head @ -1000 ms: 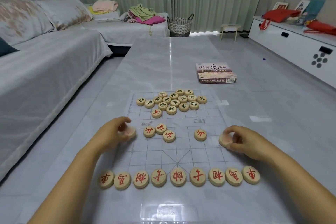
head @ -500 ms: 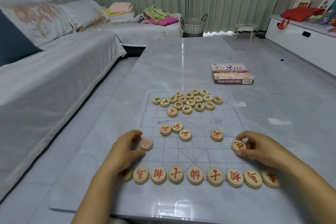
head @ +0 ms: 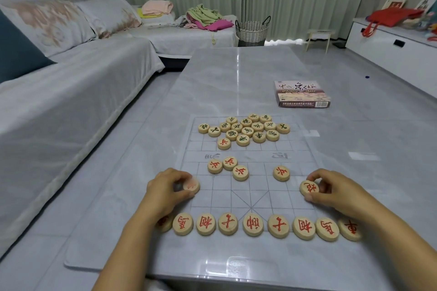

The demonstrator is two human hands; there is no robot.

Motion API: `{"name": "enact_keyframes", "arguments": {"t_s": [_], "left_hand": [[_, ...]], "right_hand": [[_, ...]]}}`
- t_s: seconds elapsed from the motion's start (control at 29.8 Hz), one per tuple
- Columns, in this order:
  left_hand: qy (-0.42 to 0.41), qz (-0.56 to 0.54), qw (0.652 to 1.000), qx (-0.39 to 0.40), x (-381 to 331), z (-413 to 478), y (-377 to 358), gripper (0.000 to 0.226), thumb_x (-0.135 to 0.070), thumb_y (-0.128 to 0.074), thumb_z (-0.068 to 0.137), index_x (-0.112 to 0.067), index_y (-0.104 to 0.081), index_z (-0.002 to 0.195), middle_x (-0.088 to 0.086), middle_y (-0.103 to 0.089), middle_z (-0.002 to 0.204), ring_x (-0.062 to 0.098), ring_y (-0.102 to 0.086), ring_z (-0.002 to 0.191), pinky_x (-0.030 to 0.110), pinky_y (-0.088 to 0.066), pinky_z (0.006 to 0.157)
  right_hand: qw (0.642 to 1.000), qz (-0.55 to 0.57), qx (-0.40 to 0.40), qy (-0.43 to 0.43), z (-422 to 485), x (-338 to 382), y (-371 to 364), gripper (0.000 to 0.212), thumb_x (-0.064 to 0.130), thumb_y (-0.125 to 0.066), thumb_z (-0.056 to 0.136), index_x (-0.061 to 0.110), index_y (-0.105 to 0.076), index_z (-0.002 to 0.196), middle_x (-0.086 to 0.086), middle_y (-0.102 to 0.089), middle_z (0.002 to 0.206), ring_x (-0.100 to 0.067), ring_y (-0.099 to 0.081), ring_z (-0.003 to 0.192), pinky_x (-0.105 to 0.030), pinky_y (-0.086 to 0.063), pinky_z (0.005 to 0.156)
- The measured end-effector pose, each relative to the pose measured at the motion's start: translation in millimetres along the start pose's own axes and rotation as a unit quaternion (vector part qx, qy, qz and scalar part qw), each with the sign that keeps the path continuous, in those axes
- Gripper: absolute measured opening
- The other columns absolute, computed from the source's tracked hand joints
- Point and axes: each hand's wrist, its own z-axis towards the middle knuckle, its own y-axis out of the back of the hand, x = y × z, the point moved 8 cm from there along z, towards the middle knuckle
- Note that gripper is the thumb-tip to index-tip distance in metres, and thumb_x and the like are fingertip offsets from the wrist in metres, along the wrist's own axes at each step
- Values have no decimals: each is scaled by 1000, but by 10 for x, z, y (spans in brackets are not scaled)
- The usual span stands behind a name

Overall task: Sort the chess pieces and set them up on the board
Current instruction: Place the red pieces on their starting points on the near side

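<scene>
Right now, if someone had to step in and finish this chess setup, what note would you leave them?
Left hand: pinches a blurred, red-marked piece at the left edge of the board.
Right hand: pinches a red piece near the right edge.
Done: near row of nine red pieces, the leftmost partly hidden by the left forearm.
Left: seat both held pieces; space out the four loose red soldiers mid-board; fetch the fifth soldier from beside the dark heap; set up that heap at the far end.
</scene>
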Motion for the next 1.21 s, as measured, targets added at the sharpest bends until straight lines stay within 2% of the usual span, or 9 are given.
{"name": "enact_keyframes", "arguments": {"t_s": [0.3, 0.37, 0.54, 0.67, 0.81, 0.91, 1.01, 1.11, 1.21], "left_hand": [[5, 7, 1000, 8, 4, -9, -22, 45, -28, -73, 76, -27, -57, 118, -10, -52, 106, 15, -48, 109, 36, -42, 99], [16, -12, 1000, 6, 27, -14, -20, 50, -30, -75, 73, -29, -55, 119, -11, -51, 104, 13, -49, 106, 34, -43, 98], [39, -56, 998, -7, 80, -21, -11, 49, -33, -75, 73, -30, -55, 117, -10, -53, 103, 12, -51, 100, 30, -44, 93], [38, -68, 997, -12, 58, -30, -6, 48, -33, -75, 73, -27, -56, 117, -8, -54, 104, 11, -50, 99, 26, -42, 89], [38, -67, 997, -12, 22, -48, -2, 49, -30, -74, 74, -23, -55, 119, -7, -54, 105, 11, -51, 99, 27, -43, 90], [38, -68, 997, -12, 11, -56, 12, 48, -29, -73, 74, -22, -55, 119, -8, -54, 105, 11, -51, 99, 28, -43, 90], [42, -63, 997, -12, 27, -54, 14, 49, -30, -74, 74, -24, -55, 119, -7, -55, 103, 11, -51, 98, 29, -43, 90], [47, -59, 997, -21, 12, -57, 23, 47, -30, -73, 75, -24, -56, 118, -6, -55, 103, 11, -51, 96, 30, -43, 88], [29, -35, 993, -110, -97, -71, 174, 36, -27, -71, 78, -21, -59, 112, -7, -55, 101, 12, -49, 97, 32, -42, 89]], "right_hand": [[1000, -3, 21, -7, -12, 0, -14, 38, 39, -70, 77, 32, -49, 109, 2, -52, 93, -14, -53, 82, -25, -43, 66], [999, 12, 30, -19, 4, 7, 13, 46, 40, -68, 78, 33, -44, 117, 1, -52, 96, -15, -54, 86, -27, -46, 73], [996, -64, -53, 27, 153, 304, 155, 47, 44, -59, 84, 31, -46, 127, 3, -44, 107, -16, -52, 98, -31, -45, 87], [990, -118, -4, 76, 377, 642, -72, 52, 42, -58, 84, 32, -42, 133, -1, -44, 125, -21, -47, 116, -36, -40, 98], [986, -154, 4, 68, 532, 651, -99, 36, 36, -59, 84, 24, -56, 117, -2, -53, 117, -20, -53, 104, -31, -42, 86], [996, -72, -45, 8, 524, 375, 174, 27, 37, -62, 81, 21, -60, 103, -2, -60, 104, -20, -57, 91, -32, -46, 75], [993, -43, -94, -52, 416, -7, 406, 27, 43, -62, 82, 18, -57, 91, -1, -61, 91, -17, -57, 79, -31, -42, 63], [994, -27, -98, -47, 344, -248, 385, 33, 48, -52, 87, 15, -57, 88, -3, -62, 88, -18, -56, 78, -32, -41, 65], [993, 46, -112, -8, 316, -337, 418, 36, 38, -41, 95, 9, -61, 101, -10, -63, 103, -24, -58, 93, -36, -43, 82]]}}
